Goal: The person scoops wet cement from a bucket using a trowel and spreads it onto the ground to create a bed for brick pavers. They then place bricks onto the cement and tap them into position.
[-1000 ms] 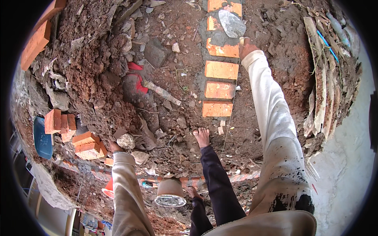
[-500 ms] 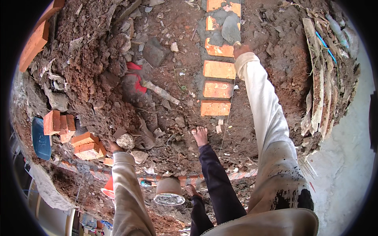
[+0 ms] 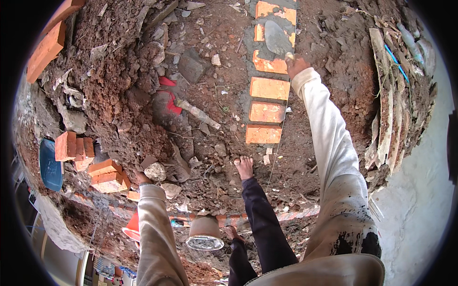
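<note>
A trowel (image 3: 278,37) is being gripped in the closed right hand (image 3: 296,66) over wet mortar at the brick row (image 3: 268,88), apparently for spreading, while the left hand (image 3: 141,178) is being rested by a stone (image 3: 155,171), its fingers hidden.

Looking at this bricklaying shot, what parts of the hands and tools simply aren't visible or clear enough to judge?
Head view:
- Left hand: mostly hidden behind its sleeve cuff; whether it grips the pale stone is unclear.
- Right hand: seen from behind, so its grip on the trowel is hidden.
- Bucket: contents too small to identify.
- Brick row: far end cut off by the top edge.
</note>
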Motion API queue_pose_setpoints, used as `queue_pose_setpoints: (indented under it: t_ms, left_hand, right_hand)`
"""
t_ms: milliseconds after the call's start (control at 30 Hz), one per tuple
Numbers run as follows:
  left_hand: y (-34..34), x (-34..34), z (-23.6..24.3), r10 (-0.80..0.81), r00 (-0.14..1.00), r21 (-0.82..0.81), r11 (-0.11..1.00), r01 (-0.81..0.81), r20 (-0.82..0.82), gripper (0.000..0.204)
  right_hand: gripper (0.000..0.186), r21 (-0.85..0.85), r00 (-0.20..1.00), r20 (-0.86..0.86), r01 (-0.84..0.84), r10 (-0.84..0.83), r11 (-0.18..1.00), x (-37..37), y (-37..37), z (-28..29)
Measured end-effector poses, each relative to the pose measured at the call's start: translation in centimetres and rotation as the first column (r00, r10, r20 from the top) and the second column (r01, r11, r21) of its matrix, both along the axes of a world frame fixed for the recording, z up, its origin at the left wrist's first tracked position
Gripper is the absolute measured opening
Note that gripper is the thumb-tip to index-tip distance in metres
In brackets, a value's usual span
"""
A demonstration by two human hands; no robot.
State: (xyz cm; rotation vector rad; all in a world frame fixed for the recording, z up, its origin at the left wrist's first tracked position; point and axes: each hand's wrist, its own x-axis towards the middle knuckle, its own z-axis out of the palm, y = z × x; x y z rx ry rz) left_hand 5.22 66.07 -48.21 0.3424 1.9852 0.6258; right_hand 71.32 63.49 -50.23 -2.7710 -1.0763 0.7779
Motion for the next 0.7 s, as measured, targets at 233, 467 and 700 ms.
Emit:
queue_pose_setpoints:
  t_ms: [233,467,700]
  left_hand:
    - [-0.2,-0.3,0.0,0.016,0.998,-0.011,1.0,-0.015,0.053,0.074]
    - [0.4,2.0,0.6,0.002,0.985,-0.064,0.998,-0.013,-0.17,0.075]
    - [0.4,2.5,1.1,-0.019,0.985,-0.077,0.997,0.006,-0.172,0.075]
  right_hand:
    - [0.046,0.057,0.854,-0.404,0.38,-0.327,0.923,5.6,5.8,0.7]
    - [0.052,0.003,0.969,-0.244,0.028,-0.027,1.0,5.9,2.9,1.3]
    - [0.042,-0.087,0.982,0.031,-0.182,0.185,0.979,3.8,-0.8,1.2]
